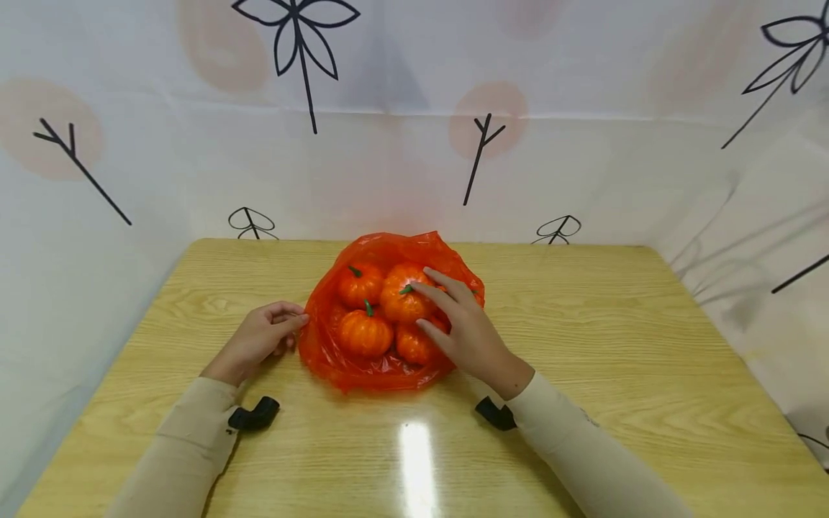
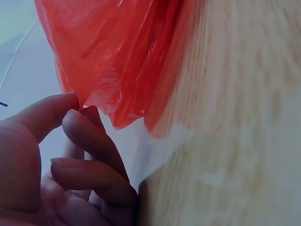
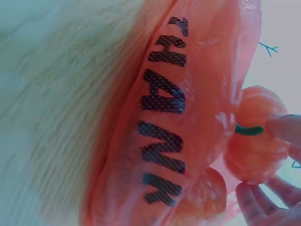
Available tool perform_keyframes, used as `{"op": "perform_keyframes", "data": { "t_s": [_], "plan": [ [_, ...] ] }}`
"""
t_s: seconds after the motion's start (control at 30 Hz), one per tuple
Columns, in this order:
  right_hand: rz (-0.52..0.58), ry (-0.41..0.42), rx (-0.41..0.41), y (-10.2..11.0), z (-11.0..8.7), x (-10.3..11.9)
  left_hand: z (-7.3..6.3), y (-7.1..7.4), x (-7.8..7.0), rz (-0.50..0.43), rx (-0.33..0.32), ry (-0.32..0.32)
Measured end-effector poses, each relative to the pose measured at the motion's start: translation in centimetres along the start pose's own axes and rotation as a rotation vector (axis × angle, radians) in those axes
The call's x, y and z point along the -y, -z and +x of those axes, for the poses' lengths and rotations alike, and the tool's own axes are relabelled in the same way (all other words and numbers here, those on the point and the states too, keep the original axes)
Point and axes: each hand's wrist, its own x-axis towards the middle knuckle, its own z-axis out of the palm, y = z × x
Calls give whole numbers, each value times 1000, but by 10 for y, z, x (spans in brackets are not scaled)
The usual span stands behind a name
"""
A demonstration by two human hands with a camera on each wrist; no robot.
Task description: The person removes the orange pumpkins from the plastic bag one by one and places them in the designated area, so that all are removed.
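A thin red plastic bag (image 1: 388,244) sits on the table, its mouth spread around several small orange toy pumpkins with green stems. My left hand (image 1: 259,338) pinches the bag's left edge between thumb and fingertips; the left wrist view shows the red film (image 2: 113,61) drawn to a point there. Over the pile, my right hand (image 1: 473,331) holds the uppermost pumpkin (image 1: 393,302) with thumb and fingers spread around it. In the right wrist view this pumpkin (image 3: 254,155) rises above the bag's rim. Another pumpkin (image 1: 365,334) lies nearer the front.
Beneath the bag is a light wood-grain table (image 1: 583,324). A pale cloth wall (image 1: 388,180) printed with dark plant shapes stands behind it. Black curved pieces (image 1: 255,415) show beside both wrists. Dark letters reading THANK (image 3: 162,146) mark the bag's side.
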Motion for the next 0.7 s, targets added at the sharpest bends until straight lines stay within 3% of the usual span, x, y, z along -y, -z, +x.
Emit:
{"op": "perform_keyframes", "data": {
  "t_s": [0.7],
  "plan": [
    [7,-6,-71,30,-15,-6,1,3,4,-5,10,9]
  ]
}}
